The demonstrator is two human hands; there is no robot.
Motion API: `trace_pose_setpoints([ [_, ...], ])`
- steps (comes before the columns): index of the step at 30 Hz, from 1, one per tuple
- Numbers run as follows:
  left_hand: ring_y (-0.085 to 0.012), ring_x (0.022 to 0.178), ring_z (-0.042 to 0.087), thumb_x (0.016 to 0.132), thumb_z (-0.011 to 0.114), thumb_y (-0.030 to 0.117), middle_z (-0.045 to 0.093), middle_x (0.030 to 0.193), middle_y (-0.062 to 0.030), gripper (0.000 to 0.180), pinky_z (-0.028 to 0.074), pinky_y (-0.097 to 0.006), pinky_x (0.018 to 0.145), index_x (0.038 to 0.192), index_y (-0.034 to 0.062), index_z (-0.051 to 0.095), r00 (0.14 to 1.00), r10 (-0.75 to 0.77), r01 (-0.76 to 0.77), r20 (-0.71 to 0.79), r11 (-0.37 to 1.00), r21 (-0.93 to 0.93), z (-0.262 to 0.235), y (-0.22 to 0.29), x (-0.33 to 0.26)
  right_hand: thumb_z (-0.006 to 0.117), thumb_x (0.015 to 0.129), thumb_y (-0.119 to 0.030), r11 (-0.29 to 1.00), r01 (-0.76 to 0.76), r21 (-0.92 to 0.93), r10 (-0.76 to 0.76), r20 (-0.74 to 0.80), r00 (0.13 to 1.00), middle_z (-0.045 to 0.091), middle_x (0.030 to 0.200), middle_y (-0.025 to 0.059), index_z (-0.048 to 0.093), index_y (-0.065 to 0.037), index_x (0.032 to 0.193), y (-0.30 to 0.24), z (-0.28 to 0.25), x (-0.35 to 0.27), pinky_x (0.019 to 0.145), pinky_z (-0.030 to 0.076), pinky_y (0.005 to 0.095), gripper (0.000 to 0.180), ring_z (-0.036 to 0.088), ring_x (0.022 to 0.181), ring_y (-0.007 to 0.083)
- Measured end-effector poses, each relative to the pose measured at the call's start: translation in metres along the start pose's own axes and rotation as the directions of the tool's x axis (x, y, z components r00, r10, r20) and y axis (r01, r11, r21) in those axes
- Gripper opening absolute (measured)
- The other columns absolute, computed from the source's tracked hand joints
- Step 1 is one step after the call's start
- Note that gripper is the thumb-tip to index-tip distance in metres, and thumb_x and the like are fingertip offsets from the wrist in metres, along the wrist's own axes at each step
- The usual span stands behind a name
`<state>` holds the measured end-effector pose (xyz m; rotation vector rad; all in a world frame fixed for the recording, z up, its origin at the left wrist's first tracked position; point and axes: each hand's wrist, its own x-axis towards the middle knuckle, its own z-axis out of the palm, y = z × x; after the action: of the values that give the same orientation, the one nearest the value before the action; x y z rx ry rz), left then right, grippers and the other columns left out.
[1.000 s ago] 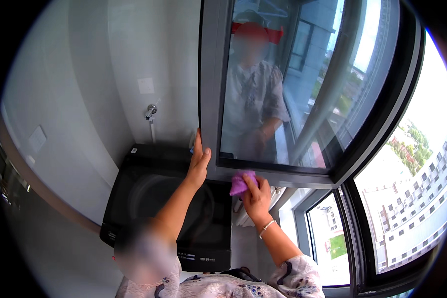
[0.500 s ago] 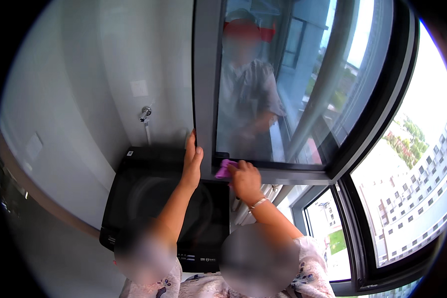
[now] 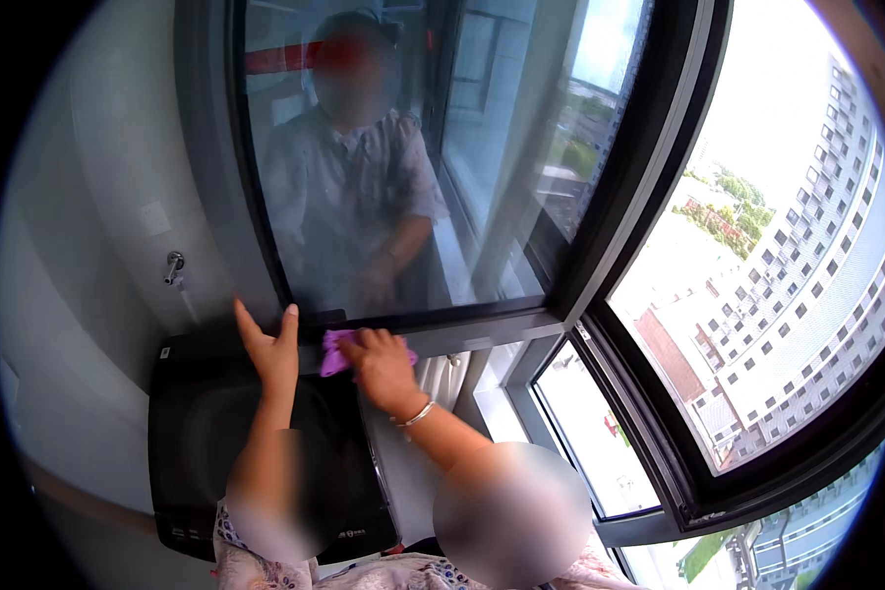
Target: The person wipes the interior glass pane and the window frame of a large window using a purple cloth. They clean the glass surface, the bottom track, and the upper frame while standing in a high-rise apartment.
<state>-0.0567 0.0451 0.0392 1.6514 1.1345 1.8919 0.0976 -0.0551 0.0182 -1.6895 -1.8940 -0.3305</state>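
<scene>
A dark-framed window sash (image 3: 423, 339) with a glass pane (image 3: 364, 226) stands swung inward in front of me. My left hand (image 3: 270, 349) grips its lower left corner, thumb on the near face and fingers round the outer edge. Against the bottom rail, my right hand (image 3: 383, 372) presses a crumpled purple cloth (image 3: 337, 354). The cloth sticks out past the fingers, close to the lower left part of the glass. A bracelet (image 3: 420, 413) circles my right wrist. The pane mirrors a person in a light top.
Below my arms stands a black top-loading washing machine (image 3: 192, 442). A metal tap (image 3: 174, 265) juts from the wall behind it. White pipes (image 3: 441, 379) rise under the sash. The open window frame (image 3: 649, 393) lies at right, with tall buildings (image 3: 806, 265) outside.
The whole view has shifted, so the sash appears farther left. My left thumb now shows against the sash's near face. The cloth has slid a little rightward along the bottom rail.
</scene>
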Motion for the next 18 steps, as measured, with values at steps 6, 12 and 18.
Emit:
trace_pose_setpoints([
  [6,-0.0345,0.138,0.038,0.089,0.071,0.014,0.039,0.148,-0.0234,0.074,0.03,-0.041,0.113,0.148,-0.0024,0.03,0.999,0.037,-0.036,-0.026,0.998,0.048,0.011,-0.013,0.002,0.063,0.077,-0.011,0.973,-0.174,-0.149,0.156,-0.125,0.98,0.059,0.104,0.007,0.068,-0.02,0.115,0.128,-0.062,-0.057,0.082,0.043,0.0421,0.039,0.056,0.101,0.0296],
  [12,-0.0344,0.138,0.039,0.093,0.067,0.017,0.038,0.149,-0.0256,0.072,0.031,-0.039,0.112,0.149,-0.0043,0.027,0.998,0.053,-0.049,-0.022,0.989,0.14,0.008,-0.011,0.003,0.065,0.077,-0.011,0.838,-0.431,-0.334,0.333,-0.312,0.89,0.062,0.108,0.0076,0.07,-0.019,0.111,0.226,-0.101,-0.106,0.084,0.044,0.04,0.035,0.057,0.104,0.0286],
  [18,-0.0348,0.135,0.04,0.093,0.065,0.012,0.037,0.148,-0.0236,0.071,0.034,-0.041,0.11,0.15,-0.0013,0.025,0.999,0.028,-0.025,-0.024,0.993,0.119,0.001,-0.011,0.001,0.064,0.08,-0.012,0.691,-0.672,-0.265,0.602,-0.303,0.739,0.063,0.096,0.0129,0.067,-0.013,0.117,0.223,-0.114,-0.135,0.078,0.051,0.0416,0.037,0.063,0.091,0.0324],
])
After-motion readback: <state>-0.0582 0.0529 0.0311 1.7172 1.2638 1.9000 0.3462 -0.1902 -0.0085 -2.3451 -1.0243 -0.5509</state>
